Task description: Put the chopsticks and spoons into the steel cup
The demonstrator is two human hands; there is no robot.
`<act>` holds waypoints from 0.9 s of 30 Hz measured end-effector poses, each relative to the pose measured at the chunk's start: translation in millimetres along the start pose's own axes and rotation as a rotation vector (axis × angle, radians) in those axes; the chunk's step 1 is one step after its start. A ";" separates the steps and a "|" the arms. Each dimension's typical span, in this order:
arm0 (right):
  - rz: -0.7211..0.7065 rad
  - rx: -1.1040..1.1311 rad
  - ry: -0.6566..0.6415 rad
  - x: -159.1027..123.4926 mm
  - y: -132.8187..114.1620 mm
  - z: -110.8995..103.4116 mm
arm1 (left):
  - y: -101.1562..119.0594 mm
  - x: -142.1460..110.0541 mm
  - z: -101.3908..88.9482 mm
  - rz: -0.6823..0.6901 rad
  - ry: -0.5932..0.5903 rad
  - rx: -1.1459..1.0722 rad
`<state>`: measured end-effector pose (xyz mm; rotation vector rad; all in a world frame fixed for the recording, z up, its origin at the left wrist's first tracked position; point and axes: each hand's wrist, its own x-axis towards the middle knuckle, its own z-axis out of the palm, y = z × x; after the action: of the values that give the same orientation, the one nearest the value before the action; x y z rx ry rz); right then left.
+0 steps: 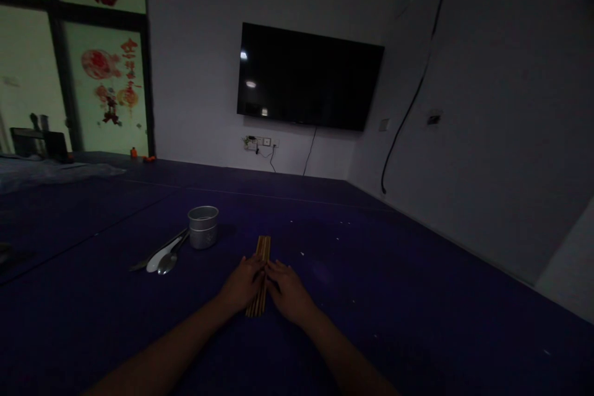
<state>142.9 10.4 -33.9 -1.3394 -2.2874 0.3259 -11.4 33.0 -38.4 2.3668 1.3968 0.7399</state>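
Our left hand (244,283) and right hand (288,291) meet over a bundle of wooden chopsticks (263,246) straight ahead, the left at its nine o'clock edge and the right at its three o'clock edge. The fingers of both are loosely bent and touch the sticks, but in this dim light we cannot tell whether either hand truly grips or only presses. The bundle lies flat on the dark purple table (371,334), its far end pointing just past twelve o'clock and its near end showing below our hands.

We judge the step in hand to be gathering or evening the chopsticks from both sides. The next move seems to call for light, equal pressure, so that no stick rolls out of the row.

At ten o'clock from the bundle, a silvery metal cup (203,235) stands upright. Just beyond our left hand, toward nine to ten o'clock, a white spoon (163,255) and a metal spoon (167,263) lie side by side, their handles toward the cup. A slender dark utensil lies next to them; we cannot make out its kind.

Farther out, a dark television (310,74) hangs near one o'clock, and a glass door (109,80) with red decorations stands near ten.
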 end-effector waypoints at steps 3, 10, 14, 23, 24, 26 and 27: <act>-0.025 -0.001 0.002 -0.2 -0.6 -0.9 | 0.5 0.3 0.4 -0.004 -0.010 0.008; -0.032 -0.008 -0.011 -1.6 -4.6 -5.7 | -1.9 0.8 3.7 0.005 -0.032 0.031; -0.036 0.002 -0.011 -1.5 -4.6 -6.4 | -3.3 0.9 3.7 0.016 -0.038 0.049; -0.081 0.013 -0.006 -0.6 -3.0 -6.2 | -3.4 0.2 3.4 0.009 -0.023 0.032; -0.082 0.012 -0.005 -0.7 -2.8 -5.9 | -3.5 0.3 3.3 0.010 -0.025 0.033; -0.070 0.008 -0.007 -1.1 -2.4 -4.8 | -3.4 0.2 2.7 0.012 -0.036 0.033; -0.059 0.006 -0.007 -1.4 -2.1 -4.0 | -3.2 0.2 2.3 0.012 -0.040 0.030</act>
<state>143.9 8.0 -30.0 -1.2666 -2.3250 0.3185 -12.4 34.8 -41.8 2.4009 1.3883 0.6758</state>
